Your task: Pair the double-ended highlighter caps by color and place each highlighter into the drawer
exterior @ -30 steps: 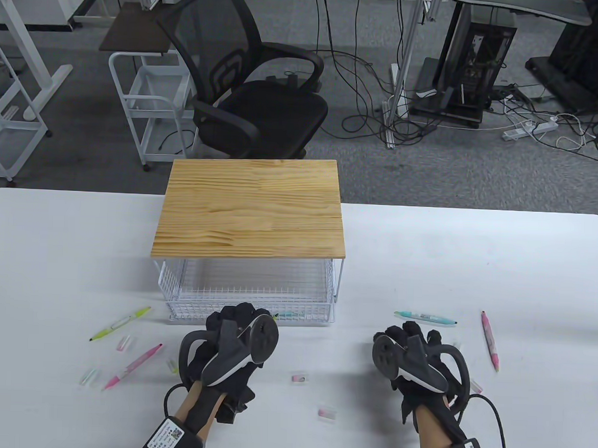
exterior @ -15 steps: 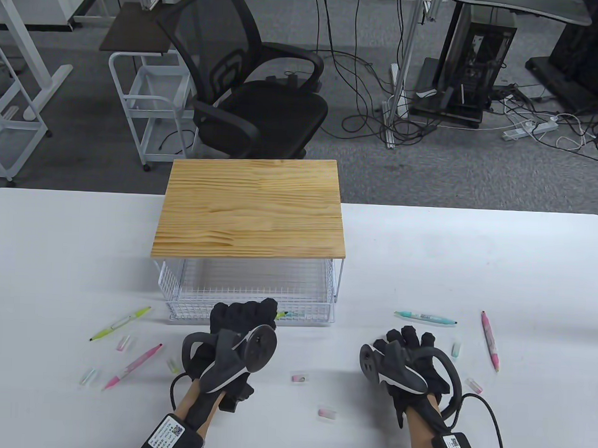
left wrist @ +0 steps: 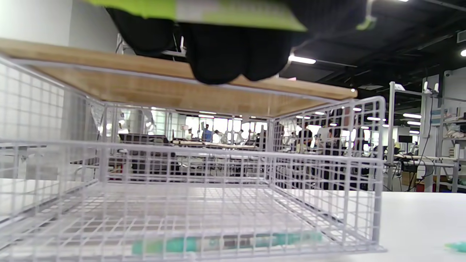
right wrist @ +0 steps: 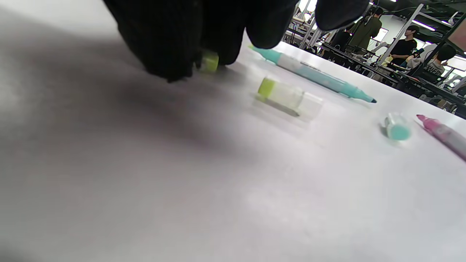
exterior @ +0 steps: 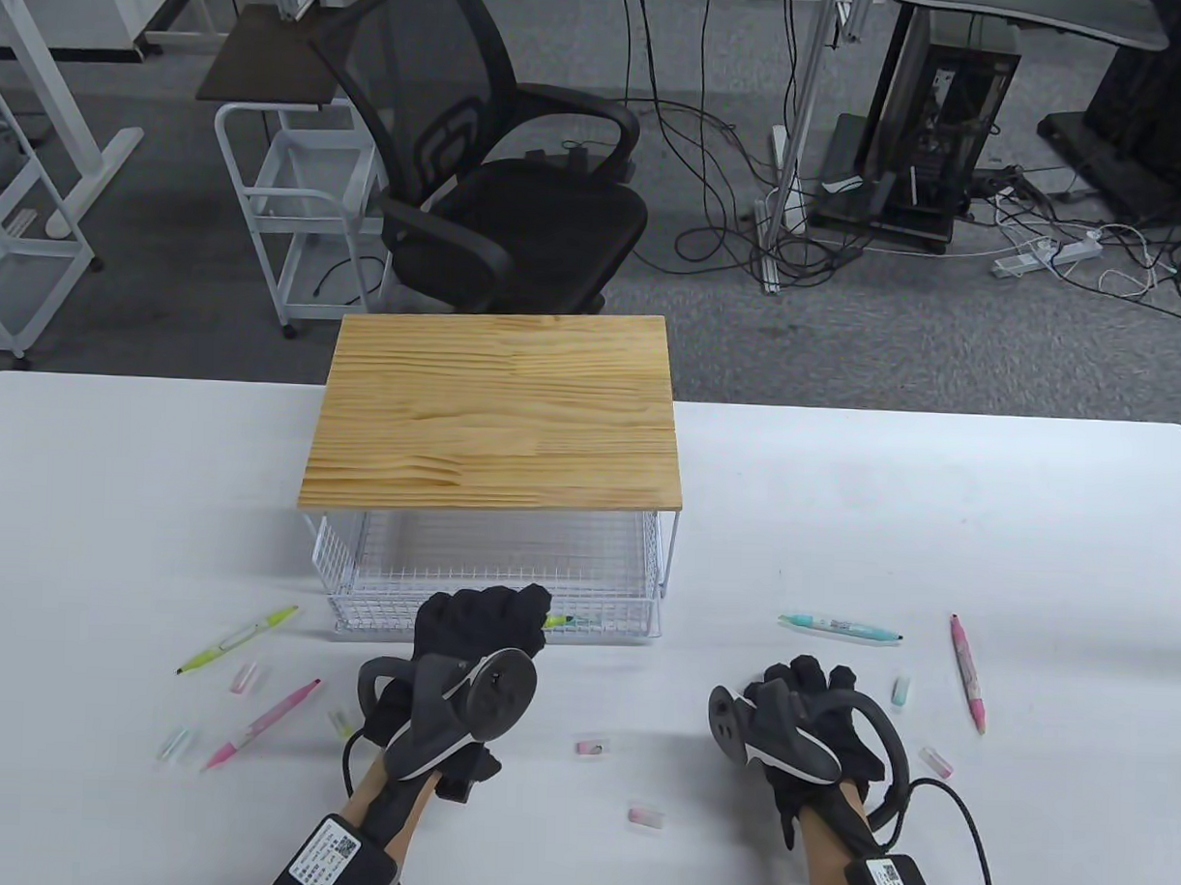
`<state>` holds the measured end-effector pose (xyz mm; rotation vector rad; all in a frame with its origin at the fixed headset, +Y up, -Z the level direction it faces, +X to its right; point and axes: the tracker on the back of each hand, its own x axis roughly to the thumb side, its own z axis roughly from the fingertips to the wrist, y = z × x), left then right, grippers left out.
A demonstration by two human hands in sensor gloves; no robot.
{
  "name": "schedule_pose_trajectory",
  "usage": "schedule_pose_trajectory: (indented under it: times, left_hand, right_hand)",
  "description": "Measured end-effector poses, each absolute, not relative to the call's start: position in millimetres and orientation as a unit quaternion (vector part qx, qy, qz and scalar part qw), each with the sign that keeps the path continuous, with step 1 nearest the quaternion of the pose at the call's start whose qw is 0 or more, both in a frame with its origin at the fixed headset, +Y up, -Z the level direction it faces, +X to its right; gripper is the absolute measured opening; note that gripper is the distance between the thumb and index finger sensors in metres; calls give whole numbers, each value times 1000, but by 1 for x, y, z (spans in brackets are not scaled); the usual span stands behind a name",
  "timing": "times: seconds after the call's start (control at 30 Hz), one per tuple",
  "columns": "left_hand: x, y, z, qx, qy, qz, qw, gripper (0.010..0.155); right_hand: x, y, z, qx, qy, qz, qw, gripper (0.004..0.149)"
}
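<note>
My left hand [exterior: 483, 618] grips a yellow-green highlighter [left wrist: 204, 11] lengthwise above the wire drawer's [exterior: 492, 621] front rim, while my right fingers [right wrist: 171, 40] pinch a yellow-green cap [right wrist: 209, 62] near the worktop's front edge.

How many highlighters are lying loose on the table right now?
4: yellow-green highlighter and pink highlighter left of the drawer; teal highlighter and second pink highlighter on the right. More may be hidden.
</note>
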<state>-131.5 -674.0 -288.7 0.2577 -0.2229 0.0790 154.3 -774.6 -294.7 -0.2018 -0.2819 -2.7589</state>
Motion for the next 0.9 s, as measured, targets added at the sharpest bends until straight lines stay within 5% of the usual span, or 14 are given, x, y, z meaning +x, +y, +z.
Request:
schedule_pose_trajectory:
  times: [0.3, 0.9]
  left_hand:
    - [-129, -678, -289, 120, -117, 26, 986, 47]
    - [-113, -687, -286, 116, -151, 13, 982, 47]
  right_hand:
    - [152, -773, -294, -74, -76, -977, 186, 48]
    - [147, -689, -282, -119, 105, -985, -73, 51]
